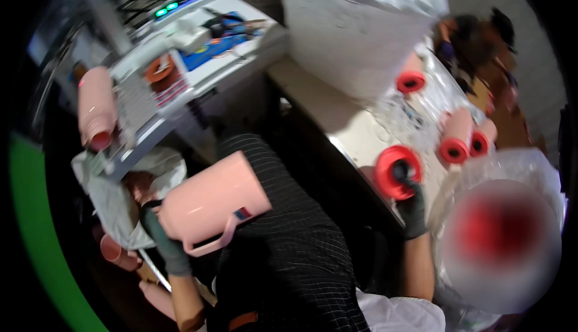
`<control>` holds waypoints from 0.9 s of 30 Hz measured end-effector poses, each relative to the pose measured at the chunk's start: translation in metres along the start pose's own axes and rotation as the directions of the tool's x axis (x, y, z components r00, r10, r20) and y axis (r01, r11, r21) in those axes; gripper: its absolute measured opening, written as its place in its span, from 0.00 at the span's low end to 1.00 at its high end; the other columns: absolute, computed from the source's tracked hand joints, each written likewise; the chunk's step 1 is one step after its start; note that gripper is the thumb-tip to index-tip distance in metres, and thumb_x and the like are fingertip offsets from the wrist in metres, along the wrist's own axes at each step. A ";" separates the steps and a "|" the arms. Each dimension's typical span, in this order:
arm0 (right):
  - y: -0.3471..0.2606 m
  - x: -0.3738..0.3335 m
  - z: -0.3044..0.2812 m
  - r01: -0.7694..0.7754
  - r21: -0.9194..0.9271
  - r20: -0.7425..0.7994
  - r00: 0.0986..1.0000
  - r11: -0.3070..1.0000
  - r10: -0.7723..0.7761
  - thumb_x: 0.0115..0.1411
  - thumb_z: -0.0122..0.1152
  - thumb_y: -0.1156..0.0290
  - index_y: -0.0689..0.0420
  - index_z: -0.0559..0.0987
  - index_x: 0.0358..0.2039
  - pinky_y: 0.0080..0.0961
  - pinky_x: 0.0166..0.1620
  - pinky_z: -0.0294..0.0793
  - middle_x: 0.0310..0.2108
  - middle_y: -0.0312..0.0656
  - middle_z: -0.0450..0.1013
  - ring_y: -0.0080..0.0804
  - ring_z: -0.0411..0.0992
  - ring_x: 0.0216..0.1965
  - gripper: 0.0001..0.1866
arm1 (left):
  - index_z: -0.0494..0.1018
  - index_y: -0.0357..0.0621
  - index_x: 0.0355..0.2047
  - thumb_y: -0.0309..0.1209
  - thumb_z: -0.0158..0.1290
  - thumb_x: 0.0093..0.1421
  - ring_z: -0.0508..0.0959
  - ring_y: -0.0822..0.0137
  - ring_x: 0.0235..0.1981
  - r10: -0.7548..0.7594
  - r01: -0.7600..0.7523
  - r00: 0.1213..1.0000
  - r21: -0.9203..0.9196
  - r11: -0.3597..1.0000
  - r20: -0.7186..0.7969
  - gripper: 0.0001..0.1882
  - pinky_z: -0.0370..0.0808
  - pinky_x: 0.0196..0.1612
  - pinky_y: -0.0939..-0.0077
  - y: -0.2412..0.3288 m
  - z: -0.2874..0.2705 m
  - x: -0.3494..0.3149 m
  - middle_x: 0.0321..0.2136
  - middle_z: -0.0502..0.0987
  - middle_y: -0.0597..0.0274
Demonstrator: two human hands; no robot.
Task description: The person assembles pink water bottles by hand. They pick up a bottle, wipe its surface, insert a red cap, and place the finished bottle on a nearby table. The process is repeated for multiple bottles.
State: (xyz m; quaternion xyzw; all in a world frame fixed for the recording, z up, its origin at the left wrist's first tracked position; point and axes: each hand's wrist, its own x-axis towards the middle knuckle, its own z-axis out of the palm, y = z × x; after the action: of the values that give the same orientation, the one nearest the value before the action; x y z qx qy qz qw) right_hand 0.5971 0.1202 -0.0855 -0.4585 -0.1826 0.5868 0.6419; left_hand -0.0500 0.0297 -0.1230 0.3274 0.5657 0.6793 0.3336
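Across my lap lies a pink jug [211, 199] with a side handle, tilted, its wide end pointing up and right. My left hand [167, 244], in a grey glove, grips it at the narrower left end; the fingers are partly hidden behind it. On the right, my gloved right hand [413, 208] has its fingers on a red round flanged part [384, 174] with a dark centre. Motion blur hides how the fingertips sit on that part.
A white bench [355, 130] bears a large white sack [361, 31] and several pink pieces with red rims [454, 149]. At the left, a pink jug [96, 106] stands by a white machine table [220, 67] with tools. A plastic bag [442, 259] is at the right. Another person [481, 43] works beyond.
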 end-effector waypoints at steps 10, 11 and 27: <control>0.112 -0.022 0.290 0.885 -0.303 0.871 0.407 0.353 -0.274 0.56 0.71 0.67 0.64 0.78 0.60 0.37 0.53 0.73 0.44 0.48 0.71 0.45 0.71 0.46 0.31 | 0.66 0.37 0.63 0.42 0.47 0.77 0.77 0.65 0.58 -0.047 0.048 0.998 -0.018 0.999 0.030 0.24 0.72 0.62 0.67 -0.009 0.043 -0.073 0.57 0.76 0.58; 0.111 -0.032 0.297 0.882 -0.239 0.889 0.367 0.407 -0.273 0.55 0.72 0.66 0.63 0.78 0.60 0.39 0.54 0.73 0.44 0.48 0.72 0.46 0.71 0.48 0.32 | 0.68 0.37 0.62 0.43 0.47 0.77 0.77 0.64 0.57 -0.108 0.116 0.993 -0.198 0.973 0.054 0.24 0.72 0.62 0.67 -0.020 0.034 -0.074 0.57 0.77 0.58; 0.099 -0.050 0.278 0.867 -0.242 0.896 0.372 0.435 -0.242 0.66 0.63 0.57 0.68 0.77 0.60 0.33 0.48 0.73 0.45 0.47 0.75 0.38 0.70 0.43 0.30 | 0.74 0.44 0.46 0.43 0.44 0.77 0.78 0.70 0.43 -0.432 0.356 0.898 -0.712 0.605 0.082 0.16 0.75 0.51 0.71 0.019 0.079 -0.068 0.42 0.79 0.66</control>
State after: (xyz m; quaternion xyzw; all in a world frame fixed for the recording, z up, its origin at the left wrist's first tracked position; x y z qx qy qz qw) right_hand 0.3117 0.1670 -0.0075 -0.2672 -0.7945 0.3138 0.4460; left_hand 0.0519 0.0144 -0.0974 0.0063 0.3323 0.7687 0.5465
